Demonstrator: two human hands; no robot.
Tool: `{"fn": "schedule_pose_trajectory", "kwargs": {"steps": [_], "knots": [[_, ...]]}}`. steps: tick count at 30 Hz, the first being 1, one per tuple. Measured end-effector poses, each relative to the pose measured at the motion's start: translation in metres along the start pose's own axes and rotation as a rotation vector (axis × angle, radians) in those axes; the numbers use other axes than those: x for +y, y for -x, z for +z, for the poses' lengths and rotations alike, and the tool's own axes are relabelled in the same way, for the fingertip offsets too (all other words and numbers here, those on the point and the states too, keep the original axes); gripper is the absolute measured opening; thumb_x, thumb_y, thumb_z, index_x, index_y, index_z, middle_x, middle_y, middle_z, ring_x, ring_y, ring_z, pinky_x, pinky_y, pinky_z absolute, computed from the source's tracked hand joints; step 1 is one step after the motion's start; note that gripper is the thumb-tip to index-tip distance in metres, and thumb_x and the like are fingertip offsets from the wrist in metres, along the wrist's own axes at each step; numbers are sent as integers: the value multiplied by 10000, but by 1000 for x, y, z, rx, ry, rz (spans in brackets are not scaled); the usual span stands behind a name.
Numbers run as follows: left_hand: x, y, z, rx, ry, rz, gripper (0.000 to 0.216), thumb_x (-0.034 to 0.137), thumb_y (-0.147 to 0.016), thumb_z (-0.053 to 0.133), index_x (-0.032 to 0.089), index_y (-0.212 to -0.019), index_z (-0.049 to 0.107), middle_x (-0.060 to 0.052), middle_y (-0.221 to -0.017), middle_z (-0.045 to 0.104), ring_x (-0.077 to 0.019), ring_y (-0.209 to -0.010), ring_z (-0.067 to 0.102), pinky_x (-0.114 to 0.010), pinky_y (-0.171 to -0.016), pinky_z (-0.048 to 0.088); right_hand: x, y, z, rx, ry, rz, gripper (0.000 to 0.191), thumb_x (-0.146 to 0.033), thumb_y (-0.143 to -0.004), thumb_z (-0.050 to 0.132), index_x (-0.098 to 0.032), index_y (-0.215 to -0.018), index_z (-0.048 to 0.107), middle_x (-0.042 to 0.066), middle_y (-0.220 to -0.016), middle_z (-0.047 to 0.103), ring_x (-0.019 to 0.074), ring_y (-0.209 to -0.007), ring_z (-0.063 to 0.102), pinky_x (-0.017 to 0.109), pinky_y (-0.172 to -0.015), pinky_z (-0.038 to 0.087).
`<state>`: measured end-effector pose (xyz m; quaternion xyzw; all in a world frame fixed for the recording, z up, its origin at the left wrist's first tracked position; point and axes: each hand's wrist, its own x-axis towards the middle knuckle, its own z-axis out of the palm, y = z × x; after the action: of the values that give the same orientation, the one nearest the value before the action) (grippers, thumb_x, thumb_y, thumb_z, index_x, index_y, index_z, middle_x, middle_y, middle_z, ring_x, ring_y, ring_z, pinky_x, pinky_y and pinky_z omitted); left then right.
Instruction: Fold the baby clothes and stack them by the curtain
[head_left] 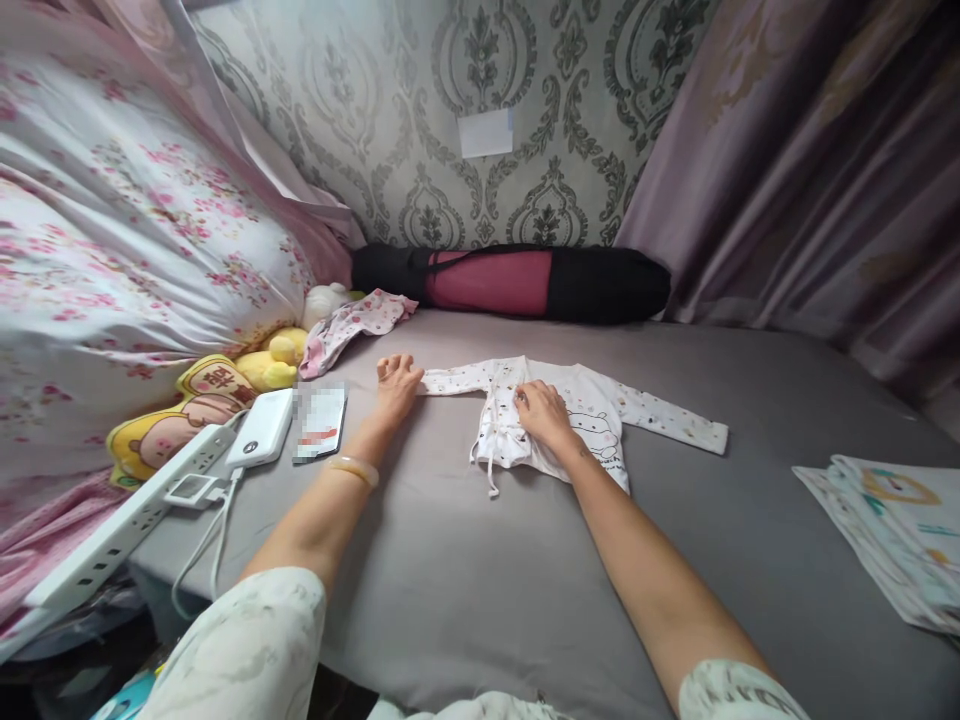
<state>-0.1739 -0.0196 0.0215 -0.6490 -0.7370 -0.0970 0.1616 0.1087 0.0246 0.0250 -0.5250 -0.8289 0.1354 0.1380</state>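
Observation:
A small white baby top [589, 385] lies spread on the grey sheet, with printed long sleeves, a cartoon animal on one front panel and tie strings at its lower edge. At the cuff of the sleeve on the left is my left hand [399, 385], its fingers curled closed on the fabric. My right hand [546, 412] rests on the front of the top near the overlap, fingers bent onto the cloth; its fingertips are partly hidden. The other sleeve stretches out flat to the right.
Folded printed clothes [900, 530] lie at the right. On the left are a power strip [135, 515], a white power bank [261, 428], a blurred phone-like item [320, 422], plush toys [274, 365] and a pink patterned cloth [356, 325]. A black-and-red long bag [487, 280] lines the wall.

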Motion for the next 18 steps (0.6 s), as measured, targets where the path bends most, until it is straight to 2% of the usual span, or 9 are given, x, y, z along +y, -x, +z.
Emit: {"fn": "schedule_pose_trajectory", "kwargs": {"steps": [2, 4, 7, 10, 13, 16, 18], "knots": [[-7, -1, 5, -79, 22, -147, 300, 118, -832, 431, 221, -968, 677, -133, -1146, 617, -298, -1132, 483, -455, -976, 293, -1, 1, 0, 0, 8, -2, 262, -238, -926, 472, -197, -1116, 648, 82, -1217, 613, 265, -1116, 504, 341, -918, 373], [-9, -5, 6, -145, 95, -354, 336, 133, -844, 411, 201, -1068, 653, -146, -1145, 640, -294, -1104, 532, -435, -928, 349, -2, 1, -1, -2, 15, -3, 265, -243, -930, 471, -193, -1121, 647, 87, -1223, 609, 266, -1118, 503, 343, -921, 372], [-4, -16, 6, -234, 217, -568, 304, 245, -885, 406, 183, -1046, 657, -152, -1102, 680, -301, -1081, 590, -410, -887, 395, -1, 0, -1, -8, 27, 2, 271, -250, -936, 468, -195, -1138, 641, 95, -1238, 602, 264, -1119, 500, 345, -924, 374], [3, -30, 7, -311, 273, -626, 312, 411, -881, 462, 184, -915, 674, -155, -1016, 711, -316, -1054, 626, -417, -898, 397, -1, 1, -1, -20, 39, 3, 273, -253, -942, 460, -201, -1145, 635, 96, -1252, 592, 260, -1132, 492, 346, -931, 372], [7, -40, 11, -379, 294, -670, 255, 417, -830, 547, 188, -831, 659, -151, -982, 717, -323, -1043, 640, -420, -896, 403, -1, 2, 0, -21, 52, -2, 282, -257, -947, 453, -204, -1166, 623, 97, -1257, 583, 259, -1142, 483, 345, -937, 366], [7, -44, 14, -391, 332, -680, 183, 350, -818, 565, 197, -881, 644, -132, -995, 712, -305, -1035, 644, -389, -868, 431, -3, 3, 1, -5, 78, -5, 358, -247, -944, 448, -222, -1283, 558, 102, -1261, 573, 267, -1137, 474, 356, -934, 361], [7, -43, 15, -311, 343, -627, 217, 330, -853, 520, 196, -996, 614, -130, -1055, 697, -280, -1042, 638, -353, -846, 449, -3, 4, 3, 0, 101, -16, 405, -229, -946, 424, -251, -1337, 525, 103, -1267, 561, 270, -1130, 468, 366, -931, 356]]}}
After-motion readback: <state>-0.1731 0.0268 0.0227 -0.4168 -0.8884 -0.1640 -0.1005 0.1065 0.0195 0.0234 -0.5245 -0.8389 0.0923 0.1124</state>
